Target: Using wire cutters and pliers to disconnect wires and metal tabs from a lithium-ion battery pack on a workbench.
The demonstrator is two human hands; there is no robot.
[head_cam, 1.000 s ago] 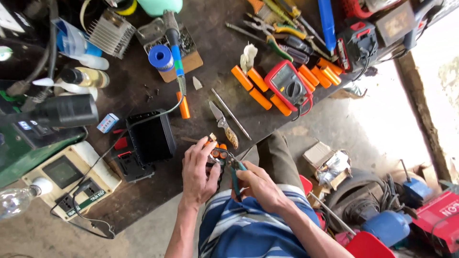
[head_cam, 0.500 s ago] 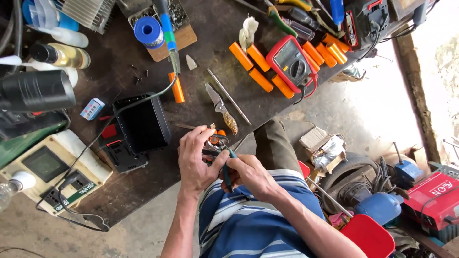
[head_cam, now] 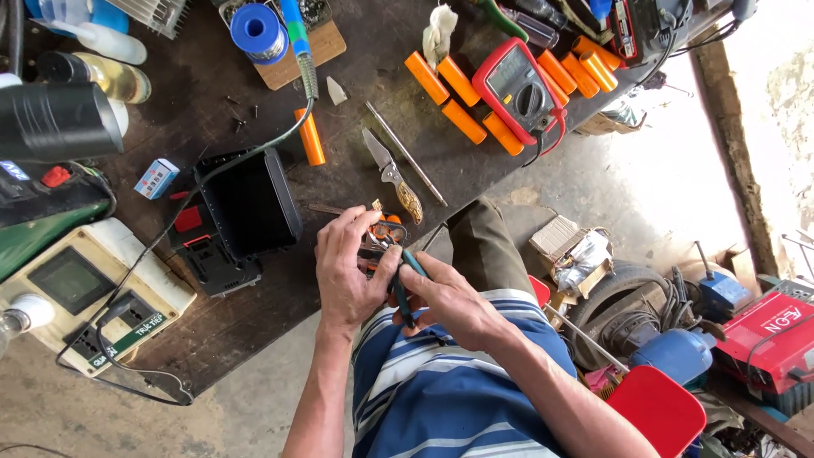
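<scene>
My left hand [head_cam: 348, 271] holds a small orange part with wires [head_cam: 383, 231] at the near edge of the dark workbench [head_cam: 365, 110]. My right hand [head_cam: 443, 298] grips the dark handles of a pair of pliers [head_cam: 405, 280], whose jaws meet that orange part. A folding knife [head_cam: 392, 175] and a thin metal rod [head_cam: 405, 154] lie on the bench just beyond my hands. Left of my left hand stands an open black plastic case [head_cam: 248, 203].
Several orange cylindrical cells [head_cam: 462, 92] and a red multimeter [head_cam: 519, 88] lie farther back. A blue solder spool [head_cam: 254, 29], a soldering iron [head_cam: 298, 44], a beige socket box [head_cam: 89, 298] and bottles [head_cam: 102, 75] fill the left. Red tool cases [head_cam: 767, 339] sit on the floor right.
The view has shifted, so the bench looks nearer. My hands stay together at the bench edge, the pliers still on the orange part.
</scene>
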